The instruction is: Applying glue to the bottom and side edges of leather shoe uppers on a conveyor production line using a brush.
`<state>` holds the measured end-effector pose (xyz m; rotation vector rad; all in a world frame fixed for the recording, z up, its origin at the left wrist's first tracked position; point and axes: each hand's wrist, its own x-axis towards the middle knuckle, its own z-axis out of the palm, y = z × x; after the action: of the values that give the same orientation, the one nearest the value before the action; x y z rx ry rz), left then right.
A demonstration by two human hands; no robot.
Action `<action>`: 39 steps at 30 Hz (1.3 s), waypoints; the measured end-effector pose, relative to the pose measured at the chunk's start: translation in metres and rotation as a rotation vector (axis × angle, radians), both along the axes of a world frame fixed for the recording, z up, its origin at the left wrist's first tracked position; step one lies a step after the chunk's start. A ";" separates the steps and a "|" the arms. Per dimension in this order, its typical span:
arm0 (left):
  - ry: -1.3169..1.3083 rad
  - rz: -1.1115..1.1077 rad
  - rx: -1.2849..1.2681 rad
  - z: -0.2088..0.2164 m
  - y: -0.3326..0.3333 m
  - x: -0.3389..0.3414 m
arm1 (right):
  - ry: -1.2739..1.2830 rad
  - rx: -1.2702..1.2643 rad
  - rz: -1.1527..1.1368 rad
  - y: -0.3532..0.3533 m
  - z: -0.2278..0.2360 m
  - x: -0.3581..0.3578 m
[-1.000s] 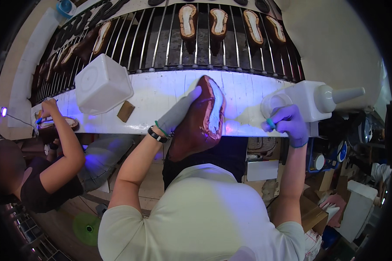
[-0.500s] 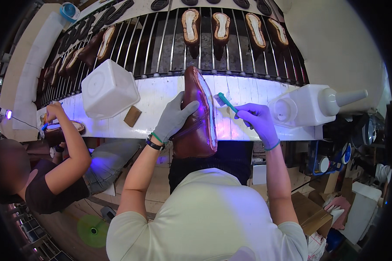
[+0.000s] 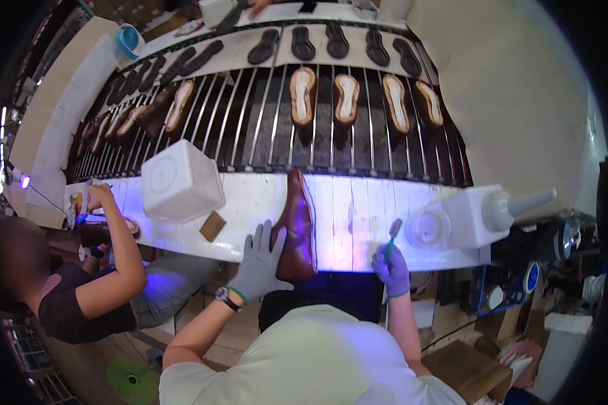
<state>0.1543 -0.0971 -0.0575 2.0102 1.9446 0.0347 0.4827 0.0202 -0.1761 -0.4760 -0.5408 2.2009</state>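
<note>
A dark brown leather boot (image 3: 296, 236) rests at the near edge of the white worktable, its narrow toe pointing away from me. Its sole side faces right and shows only as a thin pale edge. My left hand (image 3: 258, 262), in a grey glove, lies against the boot's left side with fingers spread. It appears to touch the boot without wrapping round it. Right of the boot, my gloved right hand (image 3: 392, 271) is closed round the green handle of a toothbrush (image 3: 394, 236), bristles up. Beyond it stand a round clear cup (image 3: 428, 228) and a white plastic bottle (image 3: 473, 219) with a long nozzle.
A white square container (image 3: 181, 181) and a brown block (image 3: 213, 227) are on the table (image 3: 344, 202) at left. Several boots with soles up lie on the metal roller rack (image 3: 250, 135); black outsoles (image 3: 302, 44) line its far side. A co-worker (image 3: 81, 283) sits at left.
The boot has been lowered from my left hand onto the table, and the fingers have spread. My right hand has drawn back toward me with the toothbrush, away from the boot.
</note>
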 end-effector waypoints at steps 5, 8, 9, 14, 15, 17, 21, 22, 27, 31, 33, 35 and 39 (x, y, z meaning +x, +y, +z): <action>-0.220 0.117 0.061 -0.015 0.023 -0.007 | -0.016 -0.033 0.105 0.009 -0.011 0.002; -0.662 0.225 0.111 -0.006 0.038 -0.013 | -0.049 -0.012 0.108 0.011 -0.009 0.000; -0.838 0.265 0.146 -0.008 0.043 -0.019 | -0.055 -0.008 0.097 0.010 -0.005 -0.001; -1.770 0.552 0.184 -0.011 0.094 -0.064 | -0.022 -0.004 0.073 0.012 -0.007 -0.004; -1.642 0.510 0.261 -0.018 0.114 -0.082 | -0.007 -0.026 0.083 0.012 -0.008 -0.004; -1.443 0.442 0.422 -0.005 0.164 -0.103 | 0.004 -0.046 0.077 0.012 -0.007 0.000; -1.166 0.529 0.602 -0.046 0.249 -0.156 | -0.052 -0.025 0.090 0.010 0.001 0.000; -1.093 0.590 0.653 -0.073 0.259 -0.177 | -0.074 -0.014 0.091 0.011 0.003 -0.002; -0.784 1.020 0.642 -0.178 0.247 -0.219 | -0.171 -0.083 0.043 0.014 0.001 -0.007; -0.185 1.067 1.110 -0.134 0.253 -0.135 | -0.170 -0.125 0.003 0.008 0.002 0.003; -0.464 0.930 1.223 -0.098 0.265 -0.097 | -0.137 -0.128 0.080 0.008 0.010 0.005; -0.788 0.713 1.045 -0.042 0.271 -0.049 | -0.294 0.135 0.100 0.008 -0.006 0.003; -0.920 0.375 0.748 -0.049 0.309 -0.043 | -0.709 0.870 0.026 0.012 -0.011 -0.005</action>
<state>0.1112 0.2121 -0.1069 1.4381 1.7001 1.6500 0.4775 0.0327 -0.1875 -0.7412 -1.7674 1.5409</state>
